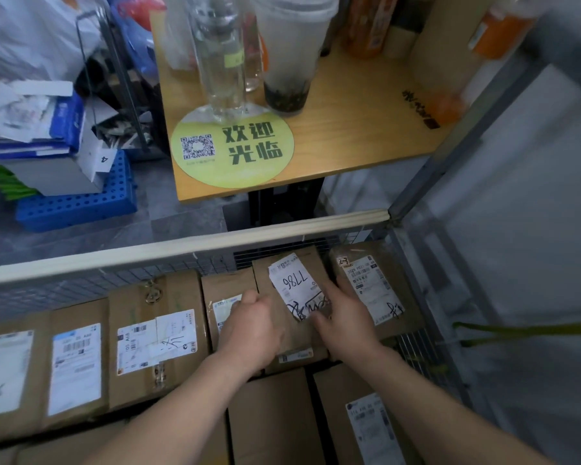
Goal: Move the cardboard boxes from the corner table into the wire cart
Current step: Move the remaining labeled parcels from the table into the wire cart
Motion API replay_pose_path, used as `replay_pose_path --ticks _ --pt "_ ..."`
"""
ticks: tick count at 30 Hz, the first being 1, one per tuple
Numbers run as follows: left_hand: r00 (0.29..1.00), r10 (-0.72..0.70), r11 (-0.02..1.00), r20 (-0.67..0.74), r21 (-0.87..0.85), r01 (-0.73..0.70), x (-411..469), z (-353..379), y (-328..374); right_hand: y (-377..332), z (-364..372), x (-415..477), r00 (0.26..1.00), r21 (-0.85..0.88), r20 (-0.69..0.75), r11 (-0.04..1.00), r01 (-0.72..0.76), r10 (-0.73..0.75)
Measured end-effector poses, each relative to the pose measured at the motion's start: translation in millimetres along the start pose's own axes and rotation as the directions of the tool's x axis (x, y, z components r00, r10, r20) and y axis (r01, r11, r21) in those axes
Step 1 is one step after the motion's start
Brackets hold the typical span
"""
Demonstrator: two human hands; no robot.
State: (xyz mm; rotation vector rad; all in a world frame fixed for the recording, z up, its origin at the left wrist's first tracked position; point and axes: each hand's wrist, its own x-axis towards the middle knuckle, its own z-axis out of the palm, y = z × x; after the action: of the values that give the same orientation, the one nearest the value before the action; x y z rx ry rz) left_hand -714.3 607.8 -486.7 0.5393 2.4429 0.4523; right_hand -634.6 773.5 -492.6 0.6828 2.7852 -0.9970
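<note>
So the box (296, 337) with the handwritten label (294, 283) is already inside the cart (182, 245), up at the far wall. It's going down into the gap between the left neighbour (227, 286) and the right neighbour (373, 283). Everything in that row sits label-up and packed tight, so my guess is it's being squared up to fit the line and keep the label readable.

The left hand (252, 325) has its fingers (249, 298) curled down over the box's left edge. The right hand (344, 317) clamps the right edge, thumb lying on the label. Both grip it firmly, not spread wide, one on each side so it drops in straight.

The tabletop (349, 135) beyond the cart carries a bottle (220, 62) and a cup (289, 62).
</note>
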Motion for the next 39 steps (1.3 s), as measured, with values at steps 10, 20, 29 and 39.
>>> replay_pose_path --ticks 10,20,29,39 --pt "0.923 0.359 0.902 -0.136 0.306 -0.306 -84 -128 38 -101 -106 -75 0.986 -0.283 -0.162 0.959 -0.010 -0.038" --pt "0.599 0.741 0.667 -0.303 0.428 -0.609 -192 -270 135 -215 -265 -189 0.855 -0.402 -0.499 0.911 -0.088 -0.138" --pt "0.328 0.883 0.456 -0.336 0.443 -0.772 -307 -289 260 -223 -373 -341 0.707 -0.410 -0.701 0.862 -0.299 -0.088" --pt "0.076 0.960 0.196 -0.269 0.455 -0.869 -471 -229 367 -184 -420 -556 0.519 -0.294 -0.854 0.788 -0.541 0.038"
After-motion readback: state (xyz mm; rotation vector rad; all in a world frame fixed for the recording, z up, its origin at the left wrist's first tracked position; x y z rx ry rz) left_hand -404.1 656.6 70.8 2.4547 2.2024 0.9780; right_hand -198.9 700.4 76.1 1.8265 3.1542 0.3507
